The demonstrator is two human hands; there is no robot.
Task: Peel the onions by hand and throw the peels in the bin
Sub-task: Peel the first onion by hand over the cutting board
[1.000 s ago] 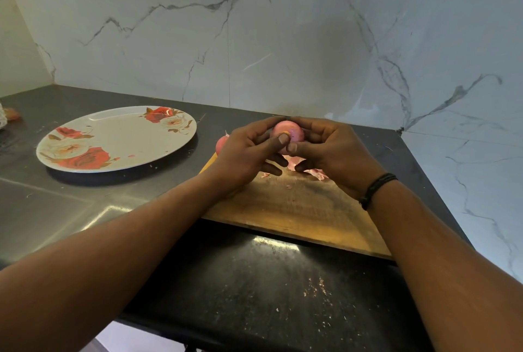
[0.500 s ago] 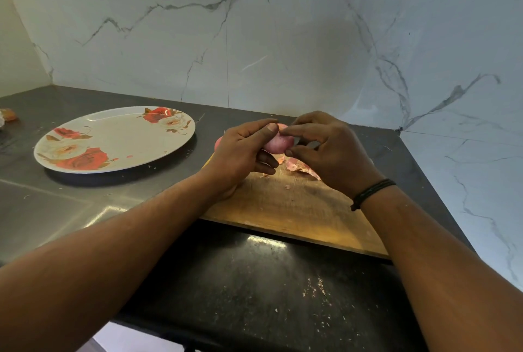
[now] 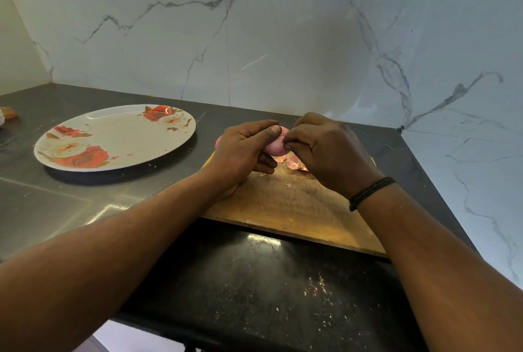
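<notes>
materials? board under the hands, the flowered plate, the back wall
Board: wood, matte, visible grain and worn patches. Plate: glossy with printed roses; melamine or glazed ceramic, can't tell which. Wall: polished marble or marble-look tile, grey veins and reflections.

I see a cutting board on the counter, with a plate on the counter to its left. Both hands meet above the board's far end, left hand and right hand around an onion. Peels lie on the board beneath them. A second onion sits behind the left hand.
</notes>
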